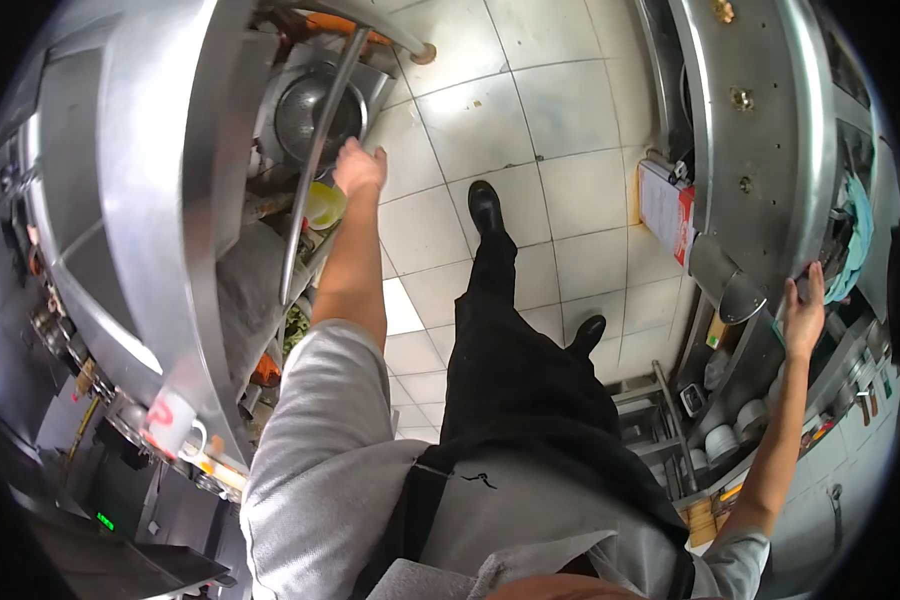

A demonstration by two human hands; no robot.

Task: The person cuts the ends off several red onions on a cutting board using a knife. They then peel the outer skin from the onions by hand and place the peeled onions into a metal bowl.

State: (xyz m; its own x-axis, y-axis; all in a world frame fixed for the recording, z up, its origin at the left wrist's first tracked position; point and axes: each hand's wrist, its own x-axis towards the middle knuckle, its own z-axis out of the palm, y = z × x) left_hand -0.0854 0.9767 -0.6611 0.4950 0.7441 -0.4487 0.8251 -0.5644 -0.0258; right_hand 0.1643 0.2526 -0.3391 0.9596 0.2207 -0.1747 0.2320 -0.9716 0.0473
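Note:
My left hand (360, 169) hangs beside a metal rail (319, 150), with a steel colander (319, 112) and a yellow-green bowl (324, 205) on the shelf next to it. Nothing shows in that hand; its fingers are partly curled. On the other side, my right hand (805, 311) is at the edge of the steel counter, fingers extended, close to a teal cloth (856, 232). Whether its fingertips touch the counter I cannot tell. A cylindrical steel container (726, 281) lies tilted near it, to the left.
Steel counters (757, 112) flank the tiled floor (487, 112). A white mug with red marking (171, 426) stands on the left counter. White bowls (721, 444) sit on the low right shelf. A white-and-red box (666, 208) is by the right counter.

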